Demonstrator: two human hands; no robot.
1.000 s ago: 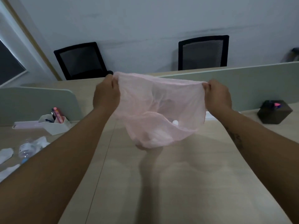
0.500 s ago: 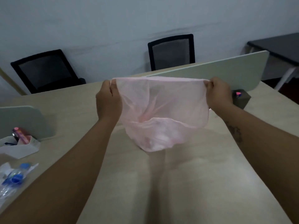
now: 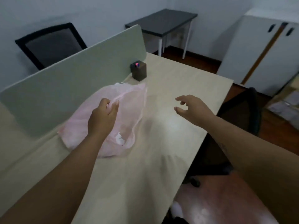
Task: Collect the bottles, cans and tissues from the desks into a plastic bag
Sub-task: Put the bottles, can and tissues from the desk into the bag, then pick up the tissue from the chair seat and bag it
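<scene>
Left hand (image 3: 102,117) pinching with curled fingers (image 3: 114,108) the rim of pink plastic bag (image 3: 127,107), slumped on desk (image 3: 178,88) just beside divider panel (image 3: 72,81), white crumpled thing (image 3: 119,139) inside. Right hand (image 3: 194,110) further from divider panel, fingers (image 3: 180,99) spread, gripping nothing. Dark box (image 3: 138,71) just beside divider panel's end.

Pale walls (image 3: 97,10). Dark wood floor (image 3: 202,62). Light wood desk (image 3: 186,81), grey-green divider panel (image 3: 64,81) along it; black mesh chair (image 3: 48,46) behind. Dark-topped side table (image 3: 161,20), white legs, by far wall. White cabinet (image 3: 258,54) right.
</scene>
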